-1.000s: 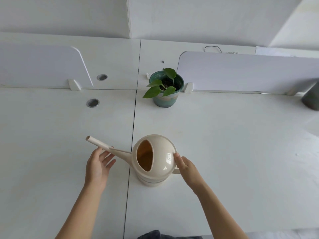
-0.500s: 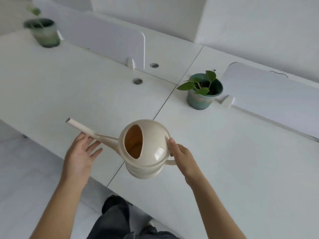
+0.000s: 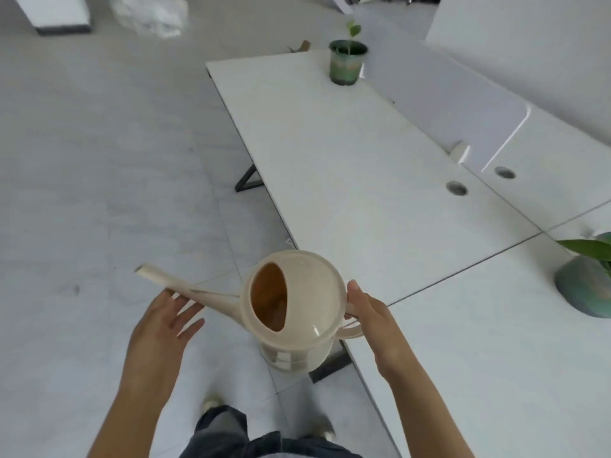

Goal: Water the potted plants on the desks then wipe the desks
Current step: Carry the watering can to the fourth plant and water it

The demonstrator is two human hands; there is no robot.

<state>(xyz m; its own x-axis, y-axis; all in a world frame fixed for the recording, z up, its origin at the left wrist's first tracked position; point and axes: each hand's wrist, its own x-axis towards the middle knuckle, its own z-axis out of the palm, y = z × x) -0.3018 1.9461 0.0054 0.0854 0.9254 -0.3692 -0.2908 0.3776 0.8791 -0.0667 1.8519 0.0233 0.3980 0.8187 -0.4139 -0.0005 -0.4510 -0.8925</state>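
Watering can point(image 3: 314, 292) over floor point(image 3: 99, 160), desk point(image 3: 347, 160) alongside

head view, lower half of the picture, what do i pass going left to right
left hand → watering can, taken by its body → right hand on the can's handle → near potted plant at the right edge

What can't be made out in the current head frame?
Head view throughout.
Near potted plant: cut off by the right edge; soil unseen.
Far potted plant: small and blurred; soil moisture unreadable.
Watering can: water level lost in the dim interior; base blurred.
Right hand: its grip covers most of the handle; fingers hidden behind it.
Left hand: open under the spout; contact unclear.
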